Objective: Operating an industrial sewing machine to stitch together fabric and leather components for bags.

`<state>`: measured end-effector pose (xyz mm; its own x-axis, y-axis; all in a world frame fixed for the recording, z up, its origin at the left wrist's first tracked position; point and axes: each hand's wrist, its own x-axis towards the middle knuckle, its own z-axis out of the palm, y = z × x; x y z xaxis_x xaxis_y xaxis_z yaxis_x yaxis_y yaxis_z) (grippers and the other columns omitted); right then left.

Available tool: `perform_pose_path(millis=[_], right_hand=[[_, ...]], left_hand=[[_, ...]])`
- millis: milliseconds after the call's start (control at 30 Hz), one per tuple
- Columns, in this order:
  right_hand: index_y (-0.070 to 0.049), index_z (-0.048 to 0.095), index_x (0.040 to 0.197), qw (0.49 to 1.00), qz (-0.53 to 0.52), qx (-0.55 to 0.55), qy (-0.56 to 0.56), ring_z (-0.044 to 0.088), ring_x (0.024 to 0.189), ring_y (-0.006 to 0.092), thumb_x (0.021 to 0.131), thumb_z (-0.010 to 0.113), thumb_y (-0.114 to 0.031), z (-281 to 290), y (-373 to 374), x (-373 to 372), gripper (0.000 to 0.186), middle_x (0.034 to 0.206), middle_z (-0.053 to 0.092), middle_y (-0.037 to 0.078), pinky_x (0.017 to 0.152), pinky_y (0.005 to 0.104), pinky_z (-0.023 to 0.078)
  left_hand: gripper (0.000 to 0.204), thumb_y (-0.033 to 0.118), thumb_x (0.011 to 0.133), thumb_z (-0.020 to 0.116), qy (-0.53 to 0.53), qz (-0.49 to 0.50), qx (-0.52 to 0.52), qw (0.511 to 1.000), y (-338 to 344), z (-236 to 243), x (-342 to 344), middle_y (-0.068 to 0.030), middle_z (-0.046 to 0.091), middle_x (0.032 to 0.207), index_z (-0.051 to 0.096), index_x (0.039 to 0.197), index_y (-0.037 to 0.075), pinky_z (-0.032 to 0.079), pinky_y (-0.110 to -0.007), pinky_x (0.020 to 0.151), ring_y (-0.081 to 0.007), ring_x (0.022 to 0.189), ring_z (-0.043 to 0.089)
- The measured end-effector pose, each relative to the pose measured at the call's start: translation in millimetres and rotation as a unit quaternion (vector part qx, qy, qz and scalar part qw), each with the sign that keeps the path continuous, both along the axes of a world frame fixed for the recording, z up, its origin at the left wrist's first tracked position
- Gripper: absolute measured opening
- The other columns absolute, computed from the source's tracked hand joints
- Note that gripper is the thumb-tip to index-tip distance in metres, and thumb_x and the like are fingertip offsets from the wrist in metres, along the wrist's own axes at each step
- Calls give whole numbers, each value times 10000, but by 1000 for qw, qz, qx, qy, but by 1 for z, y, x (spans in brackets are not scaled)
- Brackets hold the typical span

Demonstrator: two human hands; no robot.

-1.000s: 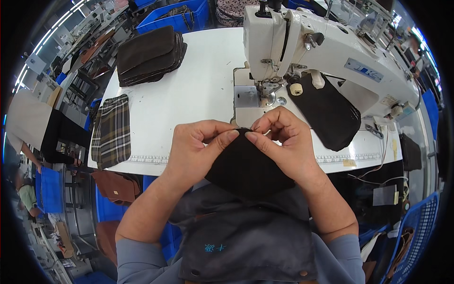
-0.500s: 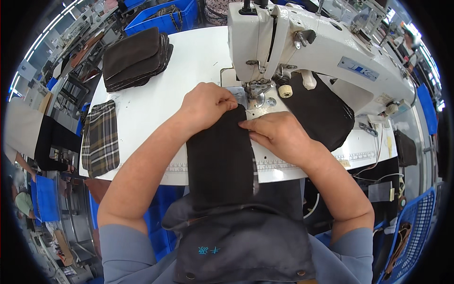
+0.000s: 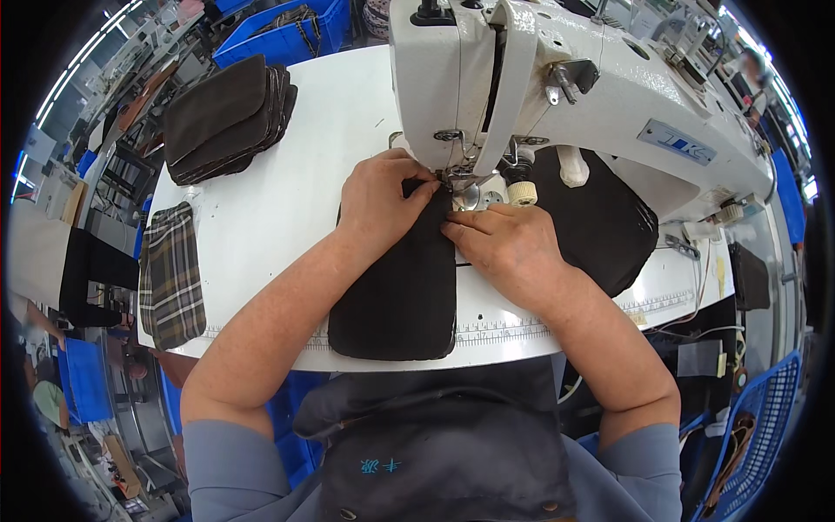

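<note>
A dark fabric piece (image 3: 391, 296) with rounded lower corners lies lengthwise on the white sewing table, its far end at the needle of the white sewing machine (image 3: 452, 96). My left hand (image 3: 383, 196) pinches the far edge of this fabric between thumb and fingers, just left of the presser foot (image 3: 465, 178). On the fabric's right edge, near the needle plate, my right hand (image 3: 504, 248) presses with thumb and fingers held together. Where the fabric meets the needle is partly hidden by my fingers and the machine head.
A stack of dark fabric pieces (image 3: 222, 122) sits at the table's far left, with folded plaid cloth (image 3: 174, 274) nearer. More dark pieces (image 3: 600, 222) lie under the machine arm. Blue crates (image 3: 283, 35) stand behind; a blue basket (image 3: 757, 426) is at right.
The dark fabric has moved away from my lap, so its near end now rests on the table. Its far end has reached the presser foot, both hands still on it.
</note>
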<state>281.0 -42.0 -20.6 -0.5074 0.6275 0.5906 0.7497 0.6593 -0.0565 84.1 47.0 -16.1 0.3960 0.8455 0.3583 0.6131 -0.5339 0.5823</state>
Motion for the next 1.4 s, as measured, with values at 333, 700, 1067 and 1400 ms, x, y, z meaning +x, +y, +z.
perform_pose_path(millis=[333,700,1067,1400], right_hand=[[-73,773,972,1000,-20,-4,-2,734,814,212,791,674,-125,-1,1,1,212,974,768,37,687,371,562],[-65,785,967,1000,-19,8,-5,745,909,218,793,703,-109,-4,4,0,198,1056,775,49,764,362,595],[-59,764,1024,989,46,-139,7,715,867,278,844,771,-158,22,-50,11,205,984,728,63,755,422,573],[-75,753,1154,988,103,-113,-20,577,634,199,843,811,-336,13,-97,-1,410,724,537,9,622,363,442]], left_hand=[[109,158,833,786,-5,-1,10,1000,7,-5,3,-53,739,888,801,883,62,564,-370,665,-258,694,700],[114,188,851,807,100,13,165,981,20,-6,-14,-77,731,877,751,879,93,499,-435,739,-286,780,704],[240,130,773,851,14,-151,125,981,-68,35,-71,-97,723,1064,757,992,98,526,-435,851,-321,1006,698],[107,111,795,817,80,-183,161,967,-136,12,-50,31,679,901,769,891,117,488,-358,838,-154,869,674]])
